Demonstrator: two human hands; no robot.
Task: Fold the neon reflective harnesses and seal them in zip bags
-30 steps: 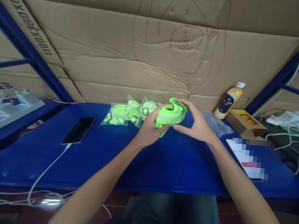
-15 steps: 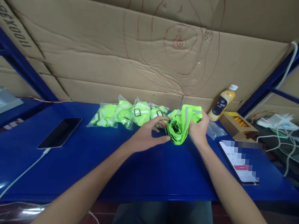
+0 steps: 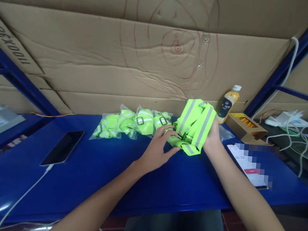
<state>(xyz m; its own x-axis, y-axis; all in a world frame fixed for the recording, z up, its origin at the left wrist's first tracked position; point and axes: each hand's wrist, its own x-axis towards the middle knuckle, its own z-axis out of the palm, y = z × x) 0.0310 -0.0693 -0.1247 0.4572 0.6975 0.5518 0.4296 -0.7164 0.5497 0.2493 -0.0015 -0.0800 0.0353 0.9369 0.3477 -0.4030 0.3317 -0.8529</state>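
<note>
My right hand is closed around the right side of a neon-green reflective strap, which has silver stripes and is gathered in wide loops above the table. The right fingers are mostly hidden behind the loops. At the strap's lower left edge is my left hand, thumb and fingers apart. Its fingertips reach the strap's edge; whether they press on it I cannot tell. Just behind the left hand, a row of clear bags with similar green straps lies on the table, some showing black buckles.
On the blue table are a dark phone with a white cable at left and a lit phone at right. A juice bottle, an open cardboard box and a plastic bag stand or lie beyond the right hand. Cardboard backs the table.
The strap has turned and spread into wider, flatter loops facing me. My right hand has shifted slightly right with it, and my left hand has moved slightly right. The view has tilted a little.
</note>
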